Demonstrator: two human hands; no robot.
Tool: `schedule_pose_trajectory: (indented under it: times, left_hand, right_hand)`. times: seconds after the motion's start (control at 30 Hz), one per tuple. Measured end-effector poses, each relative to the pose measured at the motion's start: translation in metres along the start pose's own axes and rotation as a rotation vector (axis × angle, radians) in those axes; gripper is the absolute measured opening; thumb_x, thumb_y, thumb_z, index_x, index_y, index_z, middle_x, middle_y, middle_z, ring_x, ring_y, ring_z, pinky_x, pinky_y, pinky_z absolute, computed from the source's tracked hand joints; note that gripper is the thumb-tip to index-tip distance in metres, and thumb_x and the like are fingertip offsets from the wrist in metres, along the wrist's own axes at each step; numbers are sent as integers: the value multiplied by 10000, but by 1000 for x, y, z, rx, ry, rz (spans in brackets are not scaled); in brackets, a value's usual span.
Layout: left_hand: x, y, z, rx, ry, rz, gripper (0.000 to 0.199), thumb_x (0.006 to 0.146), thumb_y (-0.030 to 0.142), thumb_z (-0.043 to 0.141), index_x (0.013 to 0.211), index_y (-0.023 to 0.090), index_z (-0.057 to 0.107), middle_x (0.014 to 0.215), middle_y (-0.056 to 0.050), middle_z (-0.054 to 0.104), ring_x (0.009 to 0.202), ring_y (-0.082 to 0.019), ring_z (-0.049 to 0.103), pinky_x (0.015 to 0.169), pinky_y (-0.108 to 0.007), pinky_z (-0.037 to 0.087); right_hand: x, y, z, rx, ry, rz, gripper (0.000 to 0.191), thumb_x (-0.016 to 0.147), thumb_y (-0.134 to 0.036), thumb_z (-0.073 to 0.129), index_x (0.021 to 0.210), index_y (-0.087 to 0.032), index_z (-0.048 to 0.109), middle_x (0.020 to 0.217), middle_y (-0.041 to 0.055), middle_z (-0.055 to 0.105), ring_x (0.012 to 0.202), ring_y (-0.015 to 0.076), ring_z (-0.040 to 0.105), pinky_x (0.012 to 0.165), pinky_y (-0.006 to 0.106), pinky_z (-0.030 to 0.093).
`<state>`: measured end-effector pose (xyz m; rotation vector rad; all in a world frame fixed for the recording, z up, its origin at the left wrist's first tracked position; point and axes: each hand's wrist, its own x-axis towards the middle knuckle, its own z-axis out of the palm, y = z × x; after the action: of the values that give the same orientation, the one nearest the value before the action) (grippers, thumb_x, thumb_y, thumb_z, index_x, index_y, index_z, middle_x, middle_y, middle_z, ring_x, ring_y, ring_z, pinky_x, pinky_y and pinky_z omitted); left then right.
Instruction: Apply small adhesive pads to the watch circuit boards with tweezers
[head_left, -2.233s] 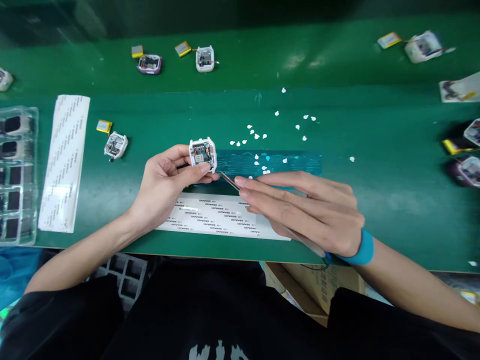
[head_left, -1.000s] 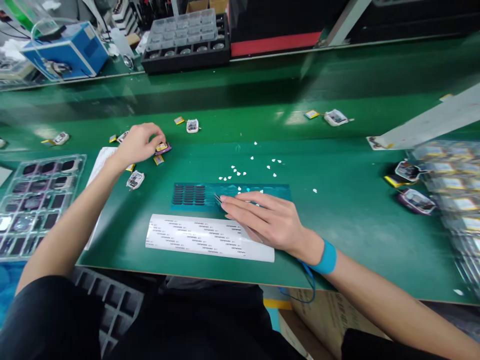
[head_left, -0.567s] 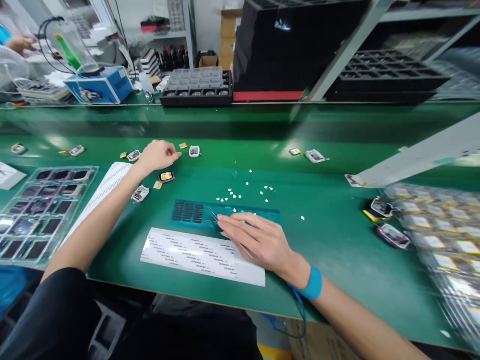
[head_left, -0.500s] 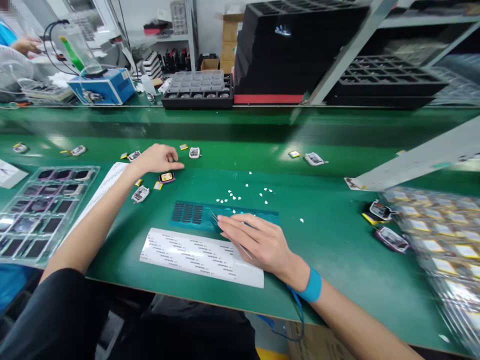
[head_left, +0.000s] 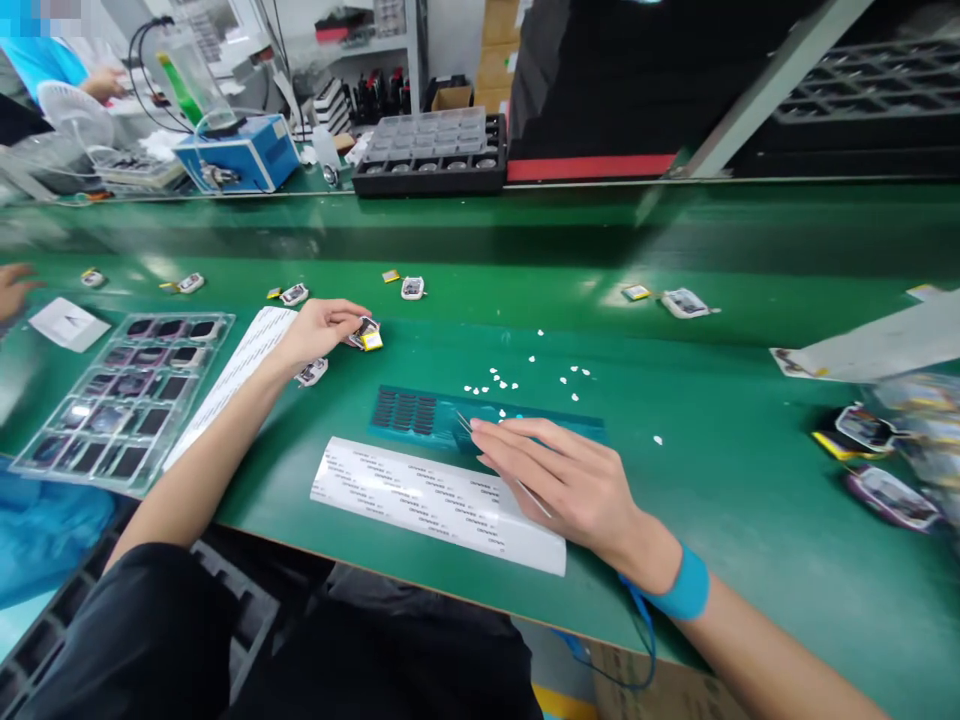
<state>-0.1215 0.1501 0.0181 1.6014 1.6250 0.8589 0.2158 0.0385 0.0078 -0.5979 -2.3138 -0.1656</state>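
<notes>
My left hand (head_left: 324, 332) has its thumb and fingers closed on a small smartwatch casing (head_left: 364, 328) with a yellow-edged battery (head_left: 371, 341) at its side. Just below that hand lies another pale casing (head_left: 313, 372), partly covered by the wrist. Metal tweezers (head_left: 464, 422) are gripped in my right hand (head_left: 574, 485), their tips pointing up and left over a teal strip (head_left: 450, 430). Rows of small dark pieces (head_left: 405, 410) sit on the strip's left part. In front of it lies a white printed sheet (head_left: 420, 500), its right end under my right hand.
Small white scraps (head_left: 502, 384) are scattered behind the strip. Casings with batteries line the bench's back, one casing (head_left: 412, 288) near the middle. A clear tray (head_left: 127, 400) of screens lies left. A white post (head_left: 862, 345) stands right. A co-worker's hand (head_left: 13, 290) shows at far left.
My left hand has come down and closed on the casing with the battery, which is now tilted. My right hand keeps the tweezers over the strip. The view has shifted.
</notes>
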Motion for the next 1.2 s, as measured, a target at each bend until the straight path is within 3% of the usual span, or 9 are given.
schedule_pose_trajectory:
  times: [0.23,0.53,0.67,0.77,0.83,1.03,1.13,1.2]
  left_hand:
    - [-9,6,4,-276,21,-35,399,715,400,793,1024,149,765,917,-85,778,767,-163,709,630,-220,546]
    - [-12,9,10,-467,41,-86,287,684,233,812,931,125,714,810,-43,739,702,-125,689,631,-199,546]
    - [-16,15,15,-543,-6,-137,305,647,223,836,858,135,636,790,-42,733,698,-153,709,635,-239,572]
    - [-26,26,21,-580,-123,-135,357,650,254,871,862,140,607,776,-54,741,661,-160,704,597,-237,554]
    - [-37,36,26,-572,-271,-101,350,708,297,867,859,146,589,772,-62,747,655,-153,698,601,-227,542]
    - [-89,70,45,-458,-615,47,120,952,267,652,1004,163,623,846,-65,765,746,-166,719,678,-257,557]
    - [-116,75,61,-341,-809,244,118,989,218,569,1011,145,658,899,-83,753,760,-160,705,690,-264,555]
    - [-130,71,72,-195,-813,422,161,1001,195,524,1084,144,651,977,-95,735,861,-178,690,760,-293,545]
  right_hand:
    - [-1,1,3,19,0,5,216,900,-89,674,1114,-107,697,1101,41,774,914,201,731,754,326,649]
    - [1,1,4,27,0,13,271,878,-68,687,1144,-123,690,1094,48,777,914,196,729,748,317,635]
    - [-2,3,5,45,-11,16,293,877,-71,689,1164,-129,679,1109,52,773,921,200,727,762,323,635]
    - [-3,5,7,118,12,82,318,883,-65,679,1191,-143,666,1082,56,778,898,196,724,766,327,634]
    - [-4,6,9,181,26,173,301,896,-67,661,1183,-157,669,1036,53,784,868,191,722,747,330,630]
    - [4,13,4,308,-1,431,149,979,-202,594,1035,-180,730,944,47,787,799,180,725,734,335,600]
    - [9,20,-7,501,-20,624,238,1015,-277,538,900,-206,734,905,24,786,792,150,739,741,293,605]
    - [8,21,-16,692,-31,787,283,1023,-342,525,857,-203,707,782,11,764,670,122,726,630,239,597]
